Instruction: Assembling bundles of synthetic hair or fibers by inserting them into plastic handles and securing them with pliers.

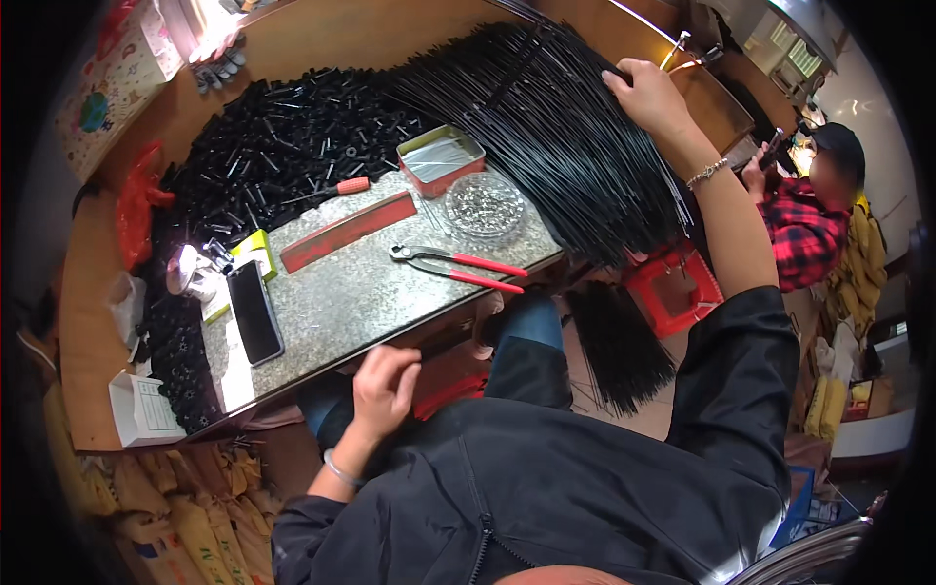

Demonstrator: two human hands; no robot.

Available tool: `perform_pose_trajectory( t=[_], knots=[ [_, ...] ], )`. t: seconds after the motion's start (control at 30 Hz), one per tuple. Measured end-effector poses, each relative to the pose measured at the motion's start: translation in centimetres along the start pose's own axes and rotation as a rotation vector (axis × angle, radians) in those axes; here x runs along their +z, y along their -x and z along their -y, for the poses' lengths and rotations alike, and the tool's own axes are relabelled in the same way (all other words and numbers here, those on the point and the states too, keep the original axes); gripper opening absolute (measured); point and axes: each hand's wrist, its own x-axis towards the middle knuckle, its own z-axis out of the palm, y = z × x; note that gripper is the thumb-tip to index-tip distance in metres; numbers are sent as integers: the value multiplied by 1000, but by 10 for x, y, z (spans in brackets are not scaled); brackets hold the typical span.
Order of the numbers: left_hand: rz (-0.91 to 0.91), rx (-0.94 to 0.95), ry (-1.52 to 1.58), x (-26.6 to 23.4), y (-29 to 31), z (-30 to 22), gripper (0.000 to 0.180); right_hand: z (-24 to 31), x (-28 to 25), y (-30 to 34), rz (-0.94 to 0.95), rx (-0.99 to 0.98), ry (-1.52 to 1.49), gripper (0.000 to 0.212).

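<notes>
My right hand is stretched out over the far right end of a big heap of long thin black rods. Its fingers are curled closed around the dark end of a rod at the heap's edge. Close to my body, just off the table's front edge, my left hand hangs with its fingers bent in; nothing shows in them. Red-handled end-cutting pincers lie on the speckled tabletop, jaws pointing left. Behind them stand a clear round dish of small shiny metal pieces and a tin holding thin pale pins.
A heap of short black tubular parts covers the table's back left. A red bar, a red-handled tool and a phone lie nearby. A red stool and a rod bundle are below. Another person works at right.
</notes>
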Motion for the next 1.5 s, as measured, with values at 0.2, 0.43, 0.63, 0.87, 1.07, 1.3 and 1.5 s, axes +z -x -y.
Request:
perform_pose_trajectory(
  t=[0.2,0.43,0.63,0.87,1.07,1.3,1.5],
  knots=[
    [-141,202,-248,-16,-130,-49,86,80,-27,46,146,-105,-589,19],
    [-289,-64,524,-24,-189,-56,49,164,-45,120,800,-153,-1309,26],
    [-100,-90,542,-52,-156,-39,35,164,-21,155,1266,39,-1617,28],
    [-52,-148,613,-76,-137,-52,42,148,34,127,496,-263,-1088,26],
    [-71,-169,748,-76,-135,-58,37,68,131,87,107,-188,-118,25],
    [-60,-190,647,-74,-131,-49,39,64,165,69,57,-140,56,20],
    [-53,-221,641,-70,-131,-43,39,57,133,51,154,85,-72,24]
  ],
)
